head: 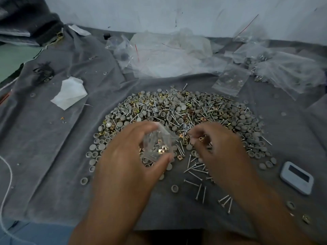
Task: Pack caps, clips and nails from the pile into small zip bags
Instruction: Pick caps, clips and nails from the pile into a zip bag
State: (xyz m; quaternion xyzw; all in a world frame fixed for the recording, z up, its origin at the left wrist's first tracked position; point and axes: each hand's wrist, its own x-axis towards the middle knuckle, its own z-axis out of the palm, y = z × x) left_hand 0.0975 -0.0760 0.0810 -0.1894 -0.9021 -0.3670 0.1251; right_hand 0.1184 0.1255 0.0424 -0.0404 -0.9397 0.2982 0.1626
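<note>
Left hand: the left hand (123, 156) grips a small clear zip bag (157, 145), fingers and thumb curled round it, at about 7 o'clock of the pile; a few brass clips and nails show through the plastic.
Right hand: the right hand (217, 152) is blurred at about 5 o'clock of the pile, its fingertips pinched together near a brass clip (201, 138); whether it holds the clip, I cannot tell for certain.
Pile: the pile (177, 112) of grey caps, brass clips and nails lies on the grey cloth (53, 156) over the tabletop, at 12 o'clock from both hands.
Loose nails: a scatter of nails (196, 171) lies at 6 o'clock of the pile, just under the right hand.
Risk of a miss: the bag mouth looks narrow and partly squeezed, so a piece brought across may strike the rim and drop back into the pile.
Risk of a puncture: nail points may pierce the thin plastic if the left hand squeezes harder.
Risk of a miscount: the blur suggests speed, so two clips could go in as one.
Risk of a spill: tipping the bag toward the right hand may let pieces slide out.
</note>
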